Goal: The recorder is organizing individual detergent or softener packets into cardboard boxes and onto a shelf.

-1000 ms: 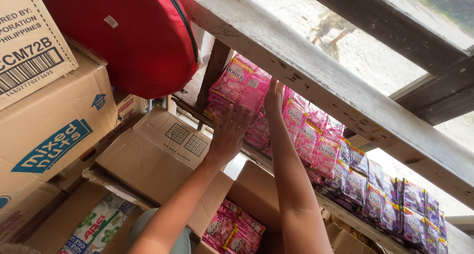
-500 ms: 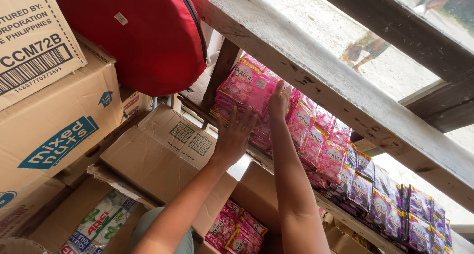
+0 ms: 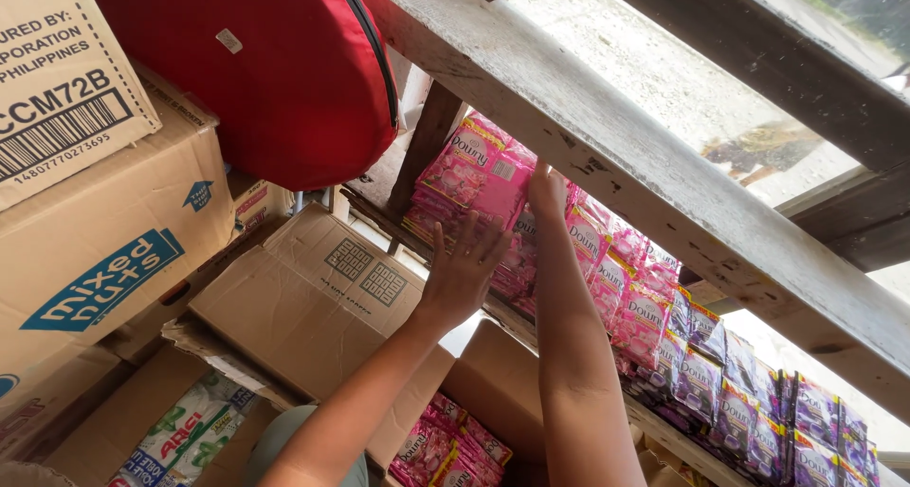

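Both arms are stretched up to the wooden shelf (image 3: 398,224), where a row of pink sachet packs (image 3: 474,170) is being set in place at the shelf's near end, right beside the upright post (image 3: 427,136). The left hand (image 3: 464,269) is spread open, fingers fanned, palm pressed flat against the face of the packs. The right hand (image 3: 547,191) is laid higher up on the top of the same bundle; whether its fingers are curled round a pack cannot be told, since the fingertips are hidden behind the packs. The bundle is steadied, not carried: it rests on the shelf edge, under the slanting grey beam (image 3: 645,165).

Further along the shelf, purple sachet packs (image 3: 730,402) are lined up toward the far end. Below, an open carton with more pink packs (image 3: 445,444) is seen, beside a flat cardboard box (image 3: 313,297).

The step in hand is judged to be the squaring-up of the stack. What is called for next is an even push inward, so nothing is tipped over the front edge.
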